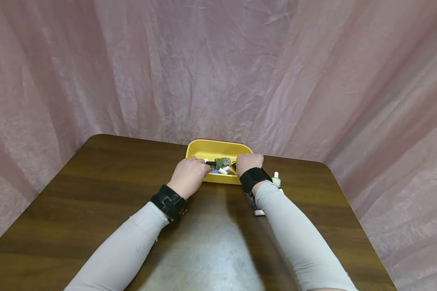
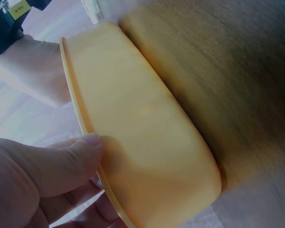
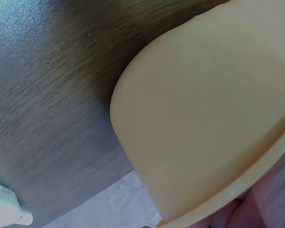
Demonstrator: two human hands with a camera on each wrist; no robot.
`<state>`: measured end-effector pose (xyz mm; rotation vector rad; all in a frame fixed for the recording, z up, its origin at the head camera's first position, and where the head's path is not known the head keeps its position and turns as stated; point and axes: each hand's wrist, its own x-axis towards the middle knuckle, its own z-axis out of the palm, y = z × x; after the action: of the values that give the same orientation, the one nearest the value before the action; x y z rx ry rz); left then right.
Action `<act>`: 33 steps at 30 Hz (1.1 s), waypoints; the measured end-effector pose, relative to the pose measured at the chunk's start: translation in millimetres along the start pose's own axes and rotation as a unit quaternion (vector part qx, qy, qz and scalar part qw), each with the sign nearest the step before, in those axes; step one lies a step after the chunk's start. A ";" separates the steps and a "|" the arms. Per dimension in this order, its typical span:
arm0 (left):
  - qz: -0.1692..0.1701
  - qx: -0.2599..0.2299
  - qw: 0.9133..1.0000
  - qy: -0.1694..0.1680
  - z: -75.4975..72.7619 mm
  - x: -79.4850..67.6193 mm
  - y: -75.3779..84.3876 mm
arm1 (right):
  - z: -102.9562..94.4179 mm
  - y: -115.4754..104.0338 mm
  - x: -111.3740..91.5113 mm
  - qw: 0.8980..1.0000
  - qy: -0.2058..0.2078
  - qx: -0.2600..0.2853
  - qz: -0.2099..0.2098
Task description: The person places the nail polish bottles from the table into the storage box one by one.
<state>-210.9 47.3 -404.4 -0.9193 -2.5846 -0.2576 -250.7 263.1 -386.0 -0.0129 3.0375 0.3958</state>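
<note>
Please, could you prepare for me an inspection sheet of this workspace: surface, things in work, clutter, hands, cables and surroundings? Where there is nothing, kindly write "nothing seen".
Surface: brown wood-grain table, with pale glare on its near part.
Things in work: yellow tray near the far edge, holding a green bottle and other small items.
Clutter: pale bottle right of the tray; white-ended object partly hidden by the right sleeve.
Hands: left hand pinches the tray's rim; right hand is at the tray's right end, grip unclear.
Cables: nothing seen.
Surroundings: pink curtain behind.
</note>
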 end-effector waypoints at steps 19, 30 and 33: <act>0.010 -0.005 1.000 0.017 -1.8 2.4 -1.3 | -4.4 5.7 3.7 1.000 -0.020 0.010 -0.004; 0.005 -0.008 1.000 0.012 -3.0 -0.1 0.0 | 0.0 7.0 -2.7 0.999 0.029 0.021 -0.016; 0.006 -0.007 1.000 0.004 -3.9 -0.3 0.0 | 2.1 7.9 -6.5 0.998 0.060 0.031 -0.018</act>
<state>-209.5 46.0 -401.0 -0.9355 -2.5719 -0.2772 -244.2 271.3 -385.5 -0.0907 3.1608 0.3088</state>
